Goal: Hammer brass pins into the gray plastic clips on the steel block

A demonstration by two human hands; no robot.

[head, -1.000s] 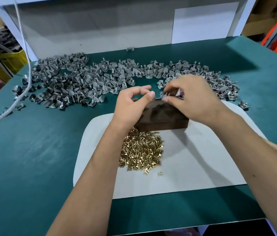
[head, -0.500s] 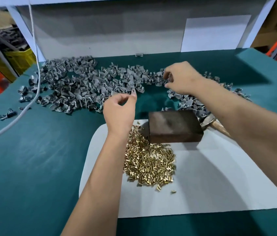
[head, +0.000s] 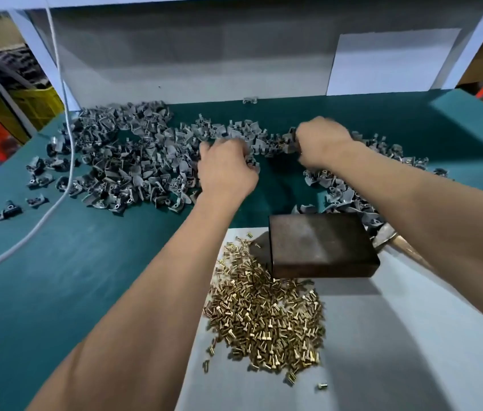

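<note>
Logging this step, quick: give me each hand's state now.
Left hand: fingers curled into the heap of gray plastic clips; its grip cannot be told.
Right hand: curled at the clips; its grip cannot be told.

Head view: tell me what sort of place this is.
Probably a small factory assembly bench. A green-topped table carries a big heap of identical gray plastic clips, a pile of brass pins and a steel block, with stacked crates behind.
</note>
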